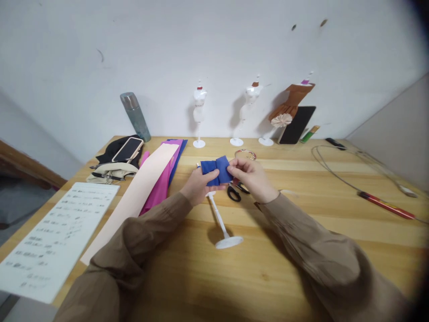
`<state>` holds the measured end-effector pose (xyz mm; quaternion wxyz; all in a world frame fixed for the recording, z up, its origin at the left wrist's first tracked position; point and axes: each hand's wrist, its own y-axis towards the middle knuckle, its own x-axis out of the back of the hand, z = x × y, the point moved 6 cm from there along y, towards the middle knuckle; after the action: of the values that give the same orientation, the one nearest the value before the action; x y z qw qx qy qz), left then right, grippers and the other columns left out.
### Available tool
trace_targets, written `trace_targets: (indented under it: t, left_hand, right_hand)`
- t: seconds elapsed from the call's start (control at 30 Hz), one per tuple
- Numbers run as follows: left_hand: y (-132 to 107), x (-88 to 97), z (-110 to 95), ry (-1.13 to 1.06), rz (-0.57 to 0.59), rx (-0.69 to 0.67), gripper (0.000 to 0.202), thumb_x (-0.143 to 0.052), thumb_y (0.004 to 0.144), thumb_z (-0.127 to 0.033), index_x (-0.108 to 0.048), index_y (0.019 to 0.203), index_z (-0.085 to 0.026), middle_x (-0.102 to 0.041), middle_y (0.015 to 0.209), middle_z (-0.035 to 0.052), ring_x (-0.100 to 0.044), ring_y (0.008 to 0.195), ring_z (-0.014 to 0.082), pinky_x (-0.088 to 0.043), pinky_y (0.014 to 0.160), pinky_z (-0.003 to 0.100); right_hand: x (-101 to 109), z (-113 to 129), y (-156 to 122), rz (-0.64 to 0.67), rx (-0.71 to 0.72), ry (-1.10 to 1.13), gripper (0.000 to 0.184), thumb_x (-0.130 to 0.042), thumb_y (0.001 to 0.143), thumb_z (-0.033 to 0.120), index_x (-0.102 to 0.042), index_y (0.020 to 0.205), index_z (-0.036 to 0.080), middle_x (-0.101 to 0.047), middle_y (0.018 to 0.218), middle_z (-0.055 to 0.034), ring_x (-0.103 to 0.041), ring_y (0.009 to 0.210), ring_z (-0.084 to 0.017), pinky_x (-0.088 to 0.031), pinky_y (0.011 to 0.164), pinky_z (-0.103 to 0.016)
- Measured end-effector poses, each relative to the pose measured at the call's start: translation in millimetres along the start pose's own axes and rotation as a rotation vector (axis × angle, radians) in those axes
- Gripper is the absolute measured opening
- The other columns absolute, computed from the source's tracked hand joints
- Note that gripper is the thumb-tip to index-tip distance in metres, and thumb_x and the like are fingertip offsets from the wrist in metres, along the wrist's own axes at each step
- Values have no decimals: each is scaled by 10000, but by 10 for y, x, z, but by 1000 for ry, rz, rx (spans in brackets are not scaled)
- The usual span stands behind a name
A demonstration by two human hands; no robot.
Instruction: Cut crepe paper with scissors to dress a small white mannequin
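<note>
Over the middle of the table, blue paper (224, 171) is wrapped or folded around the upper part of a small white mannequin (218, 218). The mannequin is tilted, its round base toward me; its body is mostly hidden by the paper and my fingers. My left hand (195, 185) is closed around it, thumb pressed on the blue paper. With fingertips pinched together, my right hand (254, 180) holds the paper's right edge. Black-handled scissors (233, 194) lie beneath, partly covered by my hands.
Three more mannequins stand by the wall: two white ones (199, 112) (250, 100) and one in a brown paper dress (296, 98). Coloured paper sheets (134, 197), a written sheet (56, 237), a phone (128, 150) and a bottle (136, 116) are left. A red soldering-iron-like tool (385, 205) lies right.
</note>
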<state>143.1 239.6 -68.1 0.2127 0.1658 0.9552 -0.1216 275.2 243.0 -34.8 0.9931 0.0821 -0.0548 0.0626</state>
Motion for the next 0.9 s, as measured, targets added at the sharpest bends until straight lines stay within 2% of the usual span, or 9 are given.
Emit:
trace_targets:
  t: [0.13,0.27,0.37,0.43,0.53,0.6,0.67,0.73,0.9]
  left_hand:
    - [-8,-30,2,154,24,-48,399,-834,679,-217,-686,1039,-125,-736,1006,90,-705,918,226,-583,874,406]
    - [-25,-85,54,290,70,59,393,-849,638,-214,-677,976,-110,-726,885,73,-706,815,189,-600,792,355]
    - [-23,-26,-126,521,68,92,288,-758,735,-260,-678,964,-104,-719,876,84,-696,760,175,-588,673,294]
    - [-15,136,-413,779,-28,17,266,-661,800,-284,-681,995,-104,-718,859,82,-684,714,173,-570,645,294]
    - [-24,443,-940,1348,-222,-236,256,-583,823,-309,-715,962,-139,-738,962,87,-683,889,209,-540,839,332]
    - [-23,732,-1149,1666,-423,-231,331,-566,832,-370,-720,993,-126,-726,1079,142,-658,1047,282,-500,929,377]
    - [12,1024,-1183,1865,-536,-56,505,-574,824,-484,-691,1125,-96,-685,1198,201,-630,1131,351,-490,939,406]
    - [72,1206,-1094,1976,-502,99,602,-570,813,-555,-680,1156,-73,-681,1197,230,-635,1123,373,-498,918,400]
    - [149,1261,-941,2026,-493,143,582,-578,827,-481,-661,1206,-46,-660,1227,257,-617,1163,383,-476,967,406]
  right_hand:
    - [-57,-12,5,47,36,-79,338,-738,636,406,-656,871,177,-654,766,-16,-569,645,-144,-448,541,-251]
    - [-53,-68,15,65,20,-160,243,-693,641,404,-606,687,183,-555,596,19,-500,561,-132,-410,540,-264]
    - [155,-79,78,-62,18,-253,185,-634,647,360,-553,638,194,-498,567,27,-463,537,-129,-386,520,-264]
    - [299,-96,133,-111,4,-389,134,-606,645,306,-536,614,196,-509,572,14,-481,546,-138,-394,519,-266]
    - [318,-230,196,75,-88,-555,91,-603,658,231,-621,725,171,-612,635,-13,-577,599,-168,-459,551,-268]
    - [252,-335,194,213,-132,-614,219,-596,690,196,-675,891,156,-699,752,-32,-648,682,-182,-520,622,-266]
    - [169,-411,173,301,-144,-708,333,-594,712,158,-691,1031,162,-750,898,-43,-693,794,-186,-548,717,-260]
    - [89,-453,145,360,-146,-811,404,-598,722,121,-697,1110,174,-763,1010,-47,-708,902,-188,-543,802,-249]
    - [-10,-417,87,416,-158,-991,445,-592,747,102,-718,1164,194,-752,1122,-64,-692,1050,-216,-496,908,-255]
